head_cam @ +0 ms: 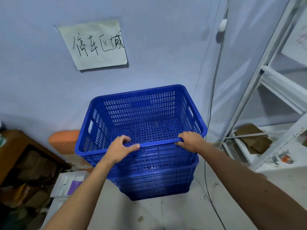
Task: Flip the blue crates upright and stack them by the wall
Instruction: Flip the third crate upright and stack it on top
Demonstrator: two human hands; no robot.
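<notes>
An upright blue perforated crate (141, 117) sits on top of a stack of blue crates (156, 181) against the pale wall (157, 47). The top crate is open side up and nothing lies inside it. My left hand (121, 146) grips its near rim left of the middle, fingers curled over the edge. My right hand (191, 140) grips the same rim farther right. The lower crates are nested under it, and only their front walls show.
A handwritten paper sign (94, 45) hangs on the wall above. An orange object (64, 141) stands behind the stack at left. A brown wooden shelf (18, 155) with cardboard is at the far left. White metal shelving (265, 100) stands at right, and a black cable (207, 171) runs down to the floor.
</notes>
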